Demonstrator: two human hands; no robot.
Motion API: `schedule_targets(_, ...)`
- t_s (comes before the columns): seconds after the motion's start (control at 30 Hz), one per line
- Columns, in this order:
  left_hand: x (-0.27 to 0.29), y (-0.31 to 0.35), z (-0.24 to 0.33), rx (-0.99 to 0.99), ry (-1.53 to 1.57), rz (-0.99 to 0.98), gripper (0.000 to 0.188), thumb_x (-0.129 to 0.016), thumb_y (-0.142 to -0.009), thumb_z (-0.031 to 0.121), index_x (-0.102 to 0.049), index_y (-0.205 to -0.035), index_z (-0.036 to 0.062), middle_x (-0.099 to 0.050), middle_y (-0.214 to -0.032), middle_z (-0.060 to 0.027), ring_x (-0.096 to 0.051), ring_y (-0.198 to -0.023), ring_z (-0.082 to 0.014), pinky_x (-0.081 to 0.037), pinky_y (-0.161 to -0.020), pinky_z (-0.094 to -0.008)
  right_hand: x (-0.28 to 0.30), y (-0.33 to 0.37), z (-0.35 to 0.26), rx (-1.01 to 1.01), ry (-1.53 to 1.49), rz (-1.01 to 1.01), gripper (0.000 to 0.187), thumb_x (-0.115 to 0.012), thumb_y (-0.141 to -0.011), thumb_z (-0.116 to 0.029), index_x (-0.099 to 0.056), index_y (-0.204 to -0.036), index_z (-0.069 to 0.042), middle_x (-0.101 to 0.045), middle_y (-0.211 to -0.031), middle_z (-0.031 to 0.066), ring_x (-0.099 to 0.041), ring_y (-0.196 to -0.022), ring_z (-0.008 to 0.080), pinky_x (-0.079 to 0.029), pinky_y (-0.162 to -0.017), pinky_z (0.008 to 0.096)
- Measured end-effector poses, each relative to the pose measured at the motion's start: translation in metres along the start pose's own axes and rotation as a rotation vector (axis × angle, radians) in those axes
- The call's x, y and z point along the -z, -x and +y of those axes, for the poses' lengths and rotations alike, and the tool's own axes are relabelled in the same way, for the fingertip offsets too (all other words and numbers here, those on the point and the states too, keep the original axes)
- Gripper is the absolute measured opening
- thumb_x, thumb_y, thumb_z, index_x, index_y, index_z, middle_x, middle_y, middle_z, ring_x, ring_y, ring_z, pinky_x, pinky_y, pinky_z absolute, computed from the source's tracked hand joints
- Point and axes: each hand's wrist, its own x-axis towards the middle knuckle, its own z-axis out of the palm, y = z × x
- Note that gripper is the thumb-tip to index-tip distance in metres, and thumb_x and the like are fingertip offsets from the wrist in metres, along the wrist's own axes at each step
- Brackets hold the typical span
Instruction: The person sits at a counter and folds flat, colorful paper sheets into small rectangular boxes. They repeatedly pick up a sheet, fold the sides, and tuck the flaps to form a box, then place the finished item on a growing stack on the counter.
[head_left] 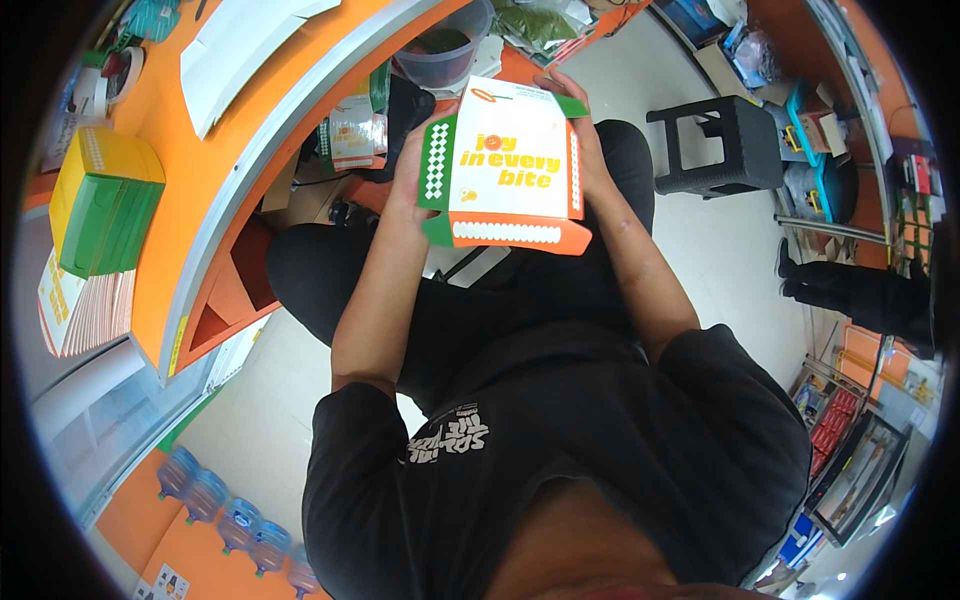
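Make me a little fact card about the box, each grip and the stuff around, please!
Box: white printed face, green and orange edges
Left grip: on the box's left side
Right grip: on its right side
Counter: orange, at left
Stool: dark, at upper right
Jugs: blue, in a row, lower left

One left hand (407,172), one right hand (592,160), one carton (514,160) between them, one stool (752,150), five water bottles (206,496), one clear tub (442,68) near the desk's (190,165) edge.
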Motion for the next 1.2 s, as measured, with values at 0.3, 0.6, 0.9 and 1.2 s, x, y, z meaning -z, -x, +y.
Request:
schedule_targets(0.3,-0.021,-0.007,-0.054,-0.424,-0.366,-0.002,0.041,-0.059,-0.104,0.028,-0.054,-0.137,0.0041,-0.059,-0.136,-0.0115,-0.059,-0.127,-0.0257,-0.048,-0.107,-0.0440,-0.012,-0.008,-0.027,0.040,0.664,0.077,0.026,-0.063,-0.097,-0.018,-0.062,-0.121,-0.006,-0.064,-0.109,0.0154,-0.067,-0.096,0.0345,-0.054,-0.082,0.0423)
schedule_targets(0.6,-0.039,-0.007,-0.049,-0.657,-0.549,0.293,0.021,-0.077,-0.093,0.014,-0.063,-0.105,0.0027,-0.066,-0.097,-0.0034,-0.065,-0.087,-0.0108,-0.053,-0.078,-0.0268,-0.032,0.015,-0.034,0.273,0.805,-0.066,0.034,-0.072,-0.088,-0.016,-0.066,-0.118,-0.002,-0.059,-0.110,0.0141,-0.063,-0.096,0.0304,-0.055,-0.081,0.0404)
schedule_targets(0.9,-0.026,-0.008,-0.035,-0.647,-0.516,0.376,0.027,-0.075,-0.094,0.015,-0.066,-0.112,-0.0027,-0.071,-0.107,-0.0103,-0.070,-0.097,-0.0169,-0.060,-0.084,-0.0318,-0.026,0.006,-0.037,0.101,0.489,-0.008,0.024,-0.076,-0.092,-0.013,-0.067,-0.110,0.001,-0.069,-0.105,0.0118,-0.070,-0.091,0.0202,-0.057,-0.081,0.0330)
schedule_targets(1.2,-0.017,-0.002,-0.029,-0.691,-0.791,0.206,0.020,-0.067,-0.100,0.008,-0.067,-0.118,-0.0009,-0.070,-0.114,-0.0102,-0.069,-0.106,-0.0203,-0.060,-0.093,-0.0373,-0.020,-0.021,-0.061,-0.161,0.106,-0.060,0.018,-0.073,-0.097,-0.015,-0.070,-0.105,0.000,-0.070,-0.113,0.0062,-0.064,-0.101,0.0106,-0.052,-0.084,0.0237)
